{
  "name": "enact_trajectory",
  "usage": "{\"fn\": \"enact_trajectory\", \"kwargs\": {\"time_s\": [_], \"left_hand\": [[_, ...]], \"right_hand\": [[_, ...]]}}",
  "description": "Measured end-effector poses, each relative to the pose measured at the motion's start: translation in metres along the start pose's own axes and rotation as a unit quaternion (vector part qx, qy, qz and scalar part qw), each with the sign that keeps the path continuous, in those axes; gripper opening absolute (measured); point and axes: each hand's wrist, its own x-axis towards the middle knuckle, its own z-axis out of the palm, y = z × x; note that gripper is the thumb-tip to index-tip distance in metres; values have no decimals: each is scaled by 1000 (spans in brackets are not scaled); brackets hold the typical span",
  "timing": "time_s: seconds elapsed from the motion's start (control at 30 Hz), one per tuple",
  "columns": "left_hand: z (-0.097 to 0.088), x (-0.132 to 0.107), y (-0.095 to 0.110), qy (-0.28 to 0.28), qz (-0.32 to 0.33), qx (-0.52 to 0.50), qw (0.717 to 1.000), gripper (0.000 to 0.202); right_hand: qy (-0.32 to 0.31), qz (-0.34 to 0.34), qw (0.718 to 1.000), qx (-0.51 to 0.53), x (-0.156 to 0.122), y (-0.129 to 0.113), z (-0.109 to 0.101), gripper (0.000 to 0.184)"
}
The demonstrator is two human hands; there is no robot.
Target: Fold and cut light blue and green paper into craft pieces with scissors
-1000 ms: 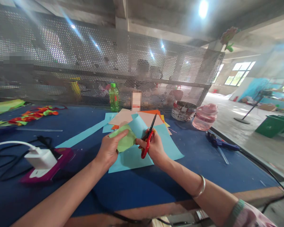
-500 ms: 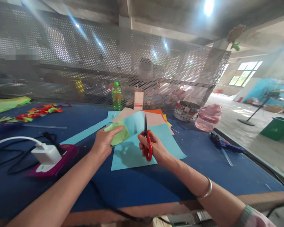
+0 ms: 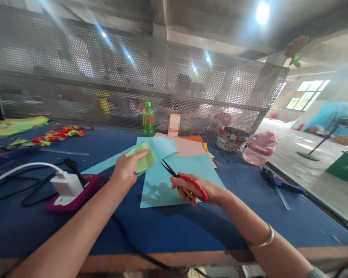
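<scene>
My left hand [image 3: 127, 166] is closed on a piece of green paper [image 3: 146, 160], its thumb on top. A curled light-blue sheet [image 3: 164, 147] lies against the green paper; I cannot tell whether the fingers grip it too. In my right hand [image 3: 193, 187] are scissors [image 3: 201, 190] with red and yellow handles. Their dark blades are slightly apart and point up and left, with nothing between them. Under both hands a larger blue sheet [image 3: 159, 193] lies flat on the table, with pink paper [image 3: 188, 146] and orange paper [image 3: 195, 138] behind it.
A green bottle [image 3: 148, 119], a woven basket [image 3: 232, 143] and a pink jug [image 3: 259, 148] stand along the back. At right lies a glue gun [image 3: 281, 182]. A purple power strip [image 3: 88, 181] with a white charger [image 3: 66, 183] and cables sits left. Perforated metal panel [image 3: 118, 85] rises behind.
The scissors have swung from pointing upright to pointing left, and my right hand has lowered and turned. The blue sheet by my left hand now curls over. The view has shifted slightly.
</scene>
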Motion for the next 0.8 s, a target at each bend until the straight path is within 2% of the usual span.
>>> {"fn": "enact_trajectory", "kwargs": {"time_s": [0.3,0.47,0.67,0.8], "left_hand": [[7,-17,-2,-50,-44,-16,998,22],[7,-19,-7,-67,-32,-15,997,28],[8,-20,-11,-57,-20,-8,998,27],[9,-22,-12,-48,-14,-7,999,32]], "right_hand": [[43,-28,998,-46,5,6,6,40],[85,-59,993,-60,10,20,8,40],[78,-96,990,-62,12,25,8,38],[80,-97,989,-77,13,28,7,37]]}}
